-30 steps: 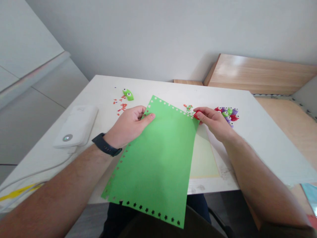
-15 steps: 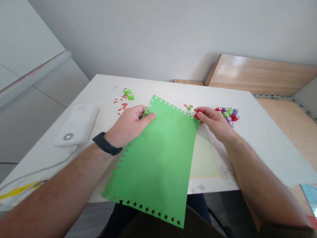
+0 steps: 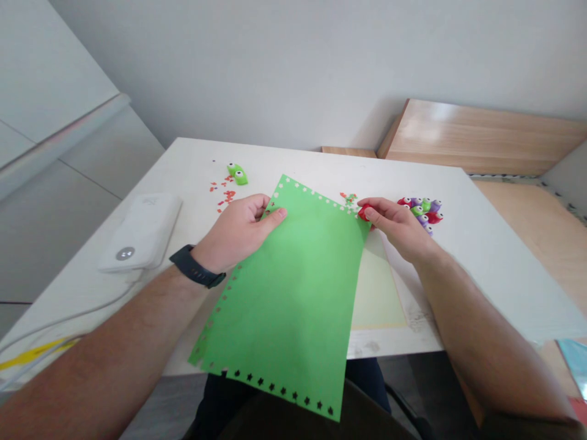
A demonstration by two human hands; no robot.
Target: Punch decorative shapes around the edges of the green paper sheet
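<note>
Field log, bench session. **Thin rectangular green paper sheet** (image 3: 284,293) is being held up at a slant, its lower end hanging past the table's near edge over the person's lap. Small star-shaped holes are running along its left and lower edges, and a row along the far edge is showing pale stars.

**Left hand** (image 3: 238,229) is pinching the sheet's far-left edge, thumb on top and fingers curled behind. **Right hand** (image 3: 397,227) is closed around a **small red plastic craft punch** (image 3: 364,212) at the sheet's far-right corner. The paper appears to be entering the punch, but the fingers are hiding its slot.

Judgement: the work in hand looks like punching a star border, and the far edge is being worked at its corner. The next press calls for the paper sitting flat and square in the slot.

Surroundings: a **scatter of red and green paper bits** (image 3: 351,198) is lying just left of the right hand, and a **cluster of red, purple and green craft punches** (image 3: 420,211) is sitting just beyond it. Further left, a **green craft punch** (image 3: 237,174) is resting beside **loose red paper bits** (image 3: 224,194). A **pale yellow sheet** (image 3: 378,287) is lying under the green sheet's right side on the **white table** (image 3: 481,256).
</note>
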